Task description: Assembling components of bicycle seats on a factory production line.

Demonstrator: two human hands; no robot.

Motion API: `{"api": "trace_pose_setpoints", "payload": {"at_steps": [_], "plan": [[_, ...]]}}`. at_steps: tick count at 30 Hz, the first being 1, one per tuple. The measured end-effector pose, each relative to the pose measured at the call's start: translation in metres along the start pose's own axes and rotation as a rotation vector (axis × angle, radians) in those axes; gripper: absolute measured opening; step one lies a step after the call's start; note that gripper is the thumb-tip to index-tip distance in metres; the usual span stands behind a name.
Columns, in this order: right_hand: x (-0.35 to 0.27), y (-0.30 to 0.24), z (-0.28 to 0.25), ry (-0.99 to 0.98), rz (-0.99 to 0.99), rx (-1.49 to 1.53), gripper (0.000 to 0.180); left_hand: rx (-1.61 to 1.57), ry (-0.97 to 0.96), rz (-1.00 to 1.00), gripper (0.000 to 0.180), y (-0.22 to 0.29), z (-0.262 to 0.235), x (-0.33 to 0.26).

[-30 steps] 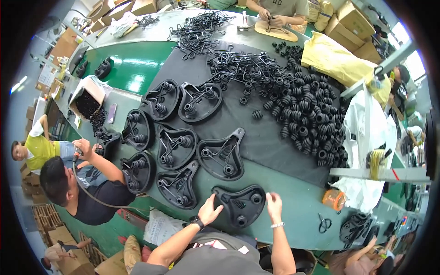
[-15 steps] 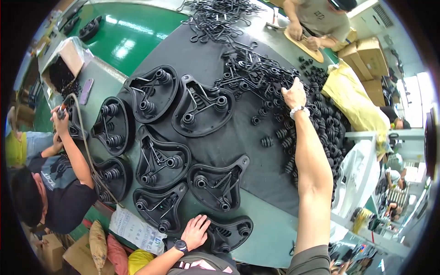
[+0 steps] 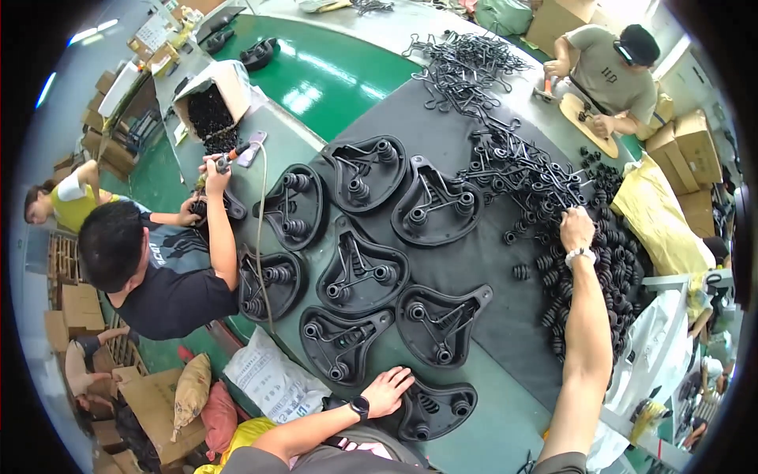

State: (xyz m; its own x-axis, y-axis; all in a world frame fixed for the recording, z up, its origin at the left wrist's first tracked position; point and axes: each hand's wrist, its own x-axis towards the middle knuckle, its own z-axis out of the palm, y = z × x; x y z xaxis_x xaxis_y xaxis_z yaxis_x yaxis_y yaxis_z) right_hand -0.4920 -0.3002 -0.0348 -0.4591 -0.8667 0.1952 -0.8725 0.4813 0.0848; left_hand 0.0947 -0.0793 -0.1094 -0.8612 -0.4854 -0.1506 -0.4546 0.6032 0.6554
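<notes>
My left hand (image 3: pixel 388 392) lies with its fingers stretched over the narrow end of the nearest black bicycle saddle (image 3: pixel 436 412), which rests underside up at the table's front. No wire frame spans that saddle. My right hand (image 3: pixel 577 229) reaches far to the right, its fingers curled closed at the edge of a heap of bent black wire frames (image 3: pixel 525 170). What the fingers pinch is hidden. Below and beside that hand spreads a pile of black ribbed springs (image 3: pixel 604 276). Several upturned saddles, such as this one (image 3: pixel 444 324), carry wire frames with springs.
At the left, a co-worker's hand (image 3: pixel 215 175) holds a power screwdriver (image 3: pixel 230 160) with a hose. Another person (image 3: pixel 616 75) works at the far right near a tan board (image 3: pixel 588 126). A yellow sack (image 3: pixel 659 213) borders the springs. An open box of small black parts (image 3: pixel 212 114) stands far left.
My view has swung left, so the scene sits further right. My right hand's fingers, formerly extended over the heap, are now curled at its edge. My left hand stays on the nearest saddle.
</notes>
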Motion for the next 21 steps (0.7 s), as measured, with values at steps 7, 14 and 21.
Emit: {"api": "trace_pose_setpoints", "payload": {"at_steps": [7,14,21], "plan": [[-0.140,-0.049,-0.065,0.238,0.013,0.398,0.017,0.146,-0.130,-0.089,0.073,0.008,-0.017,0.003],[-0.387,-0.038,-0.108,0.047,0.296,0.617,0.014,0.140,-0.208,0.008,0.078,-0.003,-0.031,0.025],[-0.565,-0.036,-0.077,-0.181,0.775,0.605,0.025,0.170,-0.237,-0.040,0.080,0.013,-0.014,-0.020]]}}
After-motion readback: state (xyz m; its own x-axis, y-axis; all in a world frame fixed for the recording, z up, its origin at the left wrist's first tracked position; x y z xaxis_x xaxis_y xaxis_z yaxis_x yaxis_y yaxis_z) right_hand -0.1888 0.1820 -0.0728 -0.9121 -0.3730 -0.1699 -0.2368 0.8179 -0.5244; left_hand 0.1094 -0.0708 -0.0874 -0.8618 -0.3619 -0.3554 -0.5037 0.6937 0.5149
